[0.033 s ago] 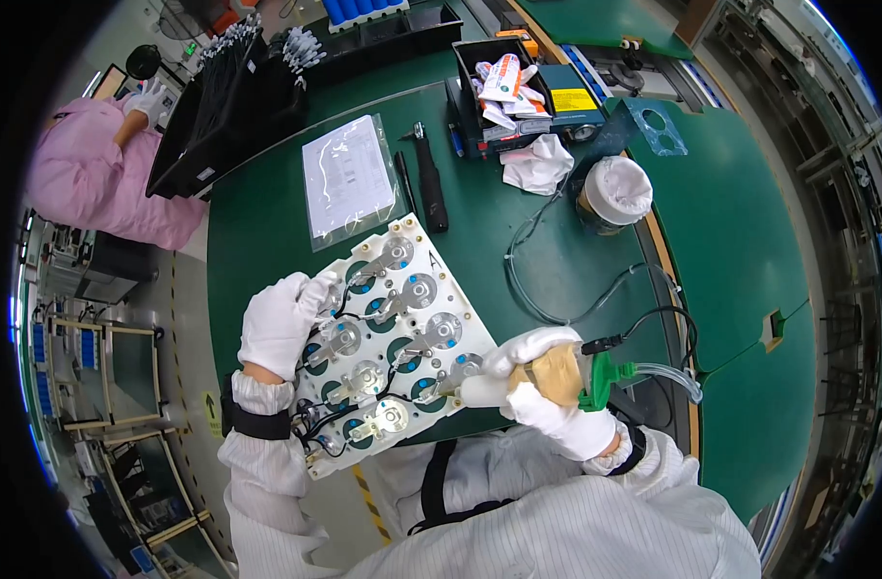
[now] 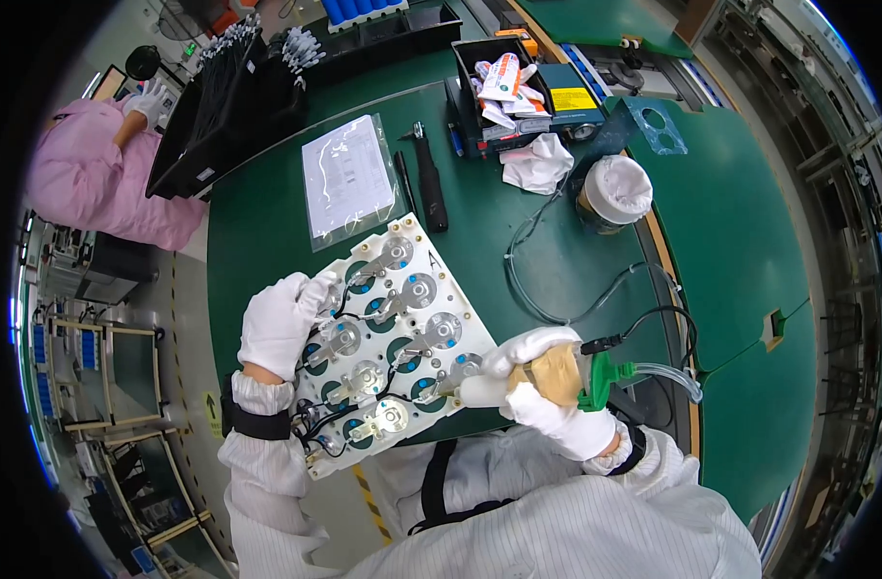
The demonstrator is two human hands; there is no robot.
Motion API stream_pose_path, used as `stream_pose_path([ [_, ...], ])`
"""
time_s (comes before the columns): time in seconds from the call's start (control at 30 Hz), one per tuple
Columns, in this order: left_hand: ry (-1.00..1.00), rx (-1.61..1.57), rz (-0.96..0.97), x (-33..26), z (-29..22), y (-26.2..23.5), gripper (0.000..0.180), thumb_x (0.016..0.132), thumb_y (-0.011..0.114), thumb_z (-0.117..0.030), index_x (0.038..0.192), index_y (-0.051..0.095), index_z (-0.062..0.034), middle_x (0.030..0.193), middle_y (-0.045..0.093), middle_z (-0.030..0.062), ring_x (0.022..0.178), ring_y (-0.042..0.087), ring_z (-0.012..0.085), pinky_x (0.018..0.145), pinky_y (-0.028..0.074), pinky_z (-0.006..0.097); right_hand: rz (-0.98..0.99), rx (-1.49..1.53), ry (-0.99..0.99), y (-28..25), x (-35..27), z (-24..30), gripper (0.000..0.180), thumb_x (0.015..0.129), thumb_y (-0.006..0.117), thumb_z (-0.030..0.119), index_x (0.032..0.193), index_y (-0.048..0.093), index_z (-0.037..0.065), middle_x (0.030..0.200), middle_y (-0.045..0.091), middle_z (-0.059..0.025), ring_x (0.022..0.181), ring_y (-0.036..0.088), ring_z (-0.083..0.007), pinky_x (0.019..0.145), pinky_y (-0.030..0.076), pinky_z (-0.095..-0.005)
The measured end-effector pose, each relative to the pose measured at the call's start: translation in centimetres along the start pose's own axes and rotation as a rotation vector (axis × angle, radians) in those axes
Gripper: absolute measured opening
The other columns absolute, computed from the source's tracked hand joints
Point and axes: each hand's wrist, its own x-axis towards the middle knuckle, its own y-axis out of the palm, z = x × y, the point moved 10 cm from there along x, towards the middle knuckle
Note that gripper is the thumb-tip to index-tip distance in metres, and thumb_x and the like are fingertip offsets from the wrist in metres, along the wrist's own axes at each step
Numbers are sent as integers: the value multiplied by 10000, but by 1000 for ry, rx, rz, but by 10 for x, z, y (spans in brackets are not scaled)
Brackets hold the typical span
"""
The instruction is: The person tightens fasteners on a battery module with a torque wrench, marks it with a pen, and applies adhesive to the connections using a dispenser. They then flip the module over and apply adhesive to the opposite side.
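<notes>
A white fixture plate [image 2: 449,280] lies tilted on the green bench, its near end reaching over the front edge. Round metal discs with arms [image 2: 445,330], blue dots and black wires [image 2: 394,374] cover it. At the plate's left edge, my gloved left hand [image 2: 284,320] is closed, fingertips curled over the edge beside a disc; what lies under them is hidden. My gloved right hand [image 2: 547,386] wraps round a dispensing syringe [image 2: 556,374] bound in tan tape. The syringe's green cap [image 2: 603,380] carries a clear air hose [image 2: 670,376]; its white front end points at the plate's lower right discs.
Beyond the plate lie a sleeved paper sheet [image 2: 349,179] and a black-handled tool [image 2: 429,183]. A lined tub [image 2: 618,193], crumpled cloth [image 2: 539,164] and bin of tubes [image 2: 503,87] stand at back right. Looping hose [image 2: 528,289] crosses the right bench. A person in pink [image 2: 113,183] works far left.
</notes>
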Motion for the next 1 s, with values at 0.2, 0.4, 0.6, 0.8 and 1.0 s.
stream_pose_path([
  [0.2,-31,-49,59,2,5,4,499,906,528,-479,713,590,-23,657,565,191,634,563,377,564,421,425,0,-47,49,-2,2,0,340,831,658,-27,1109,492,78,1009,596,-68,843,573,-103,703,485,-252],
  [0.4,-24,-95,99,4,1,5,488,906,547,-454,719,594,-6,639,543,187,594,526,361,559,413,399,-49,46,8,-5,3,5,340,826,668,-22,1105,499,74,982,610,-63,800,576,-90,680,482,-243],
  [0.6,-74,-124,130,5,5,9,459,912,553,-427,732,618,-9,614,553,150,550,519,282,551,412,360,-53,44,-56,-5,6,10,344,822,674,-20,1105,501,74,957,614,-53,788,582,-87,675,483,-243],
  [0.8,-83,-178,102,5,11,12,441,903,575,-405,707,625,-13,585,568,115,526,532,235,539,413,340,40,-86,21,0,3,8,426,821,681,10,1169,441,65,1068,567,-125,1053,582,-249,930,470,-423],
  [1.0,-88,-43,-2,-11,-6,-13,463,878,606,-428,651,590,-24,571,557,138,522,538,309,512,410,378,-131,246,-107,-11,9,44,397,810,684,-30,1156,515,67,1011,596,-99,925,600,-178,764,520,-319],
])
